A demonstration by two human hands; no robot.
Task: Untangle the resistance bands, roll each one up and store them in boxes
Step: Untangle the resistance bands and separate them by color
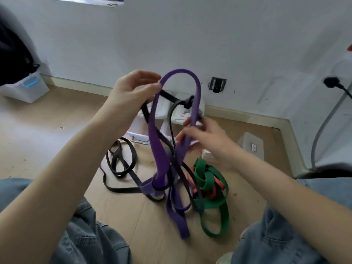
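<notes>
A wide purple band (159, 149) loops up in the air between my hands and hangs down into a tangle on the floor. My left hand (131, 90) pinches its left strand near the top, together with a thin black band (171, 119). My right hand (202, 138) grips the purple band's right strand lower down. The black band is knotted round the purple one near the top right. On the floor to the right, a green band (209, 180) and a thin orange band (217, 184) lie twisted together. More black loops (122, 159) lie to the left.
White plastic boxes (162, 109) stand on the wooden floor against the wall behind the bands. A small white lidded box (251, 145) sits at the right, a larger white bin (26, 86) at the far left. My knees in jeans frame the bottom corners. A cable hangs at the right.
</notes>
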